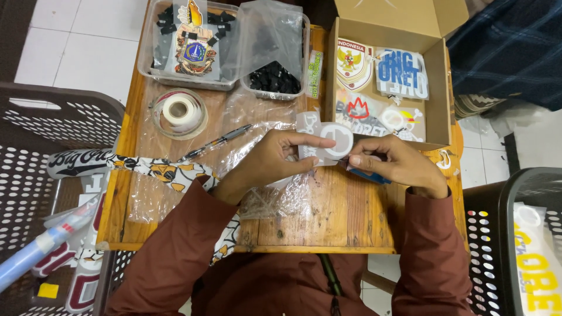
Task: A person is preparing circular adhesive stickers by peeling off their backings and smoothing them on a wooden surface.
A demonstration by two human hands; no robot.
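Over the wooden table (328, 216), we note left hand (272, 161) and right hand (398, 164) both pinching a white sticker (328, 140) (round cut-out).

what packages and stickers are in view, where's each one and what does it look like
Sticker: held by left hand and right hand, white ring on clear backing.
Cardboard box: back right, open, brown, with crest and blue-lettered stickers inside.
Plastic tubs: back left, clear, holding black pieces.
Tape roll: left, white.

sleeves (175, 246): maroon
table (328, 210): brown wood
tape (180, 111): white
baskets (35, 146): dark, perforated
sticker (328, 140): white and grey
box (436, 76): tan cardboard
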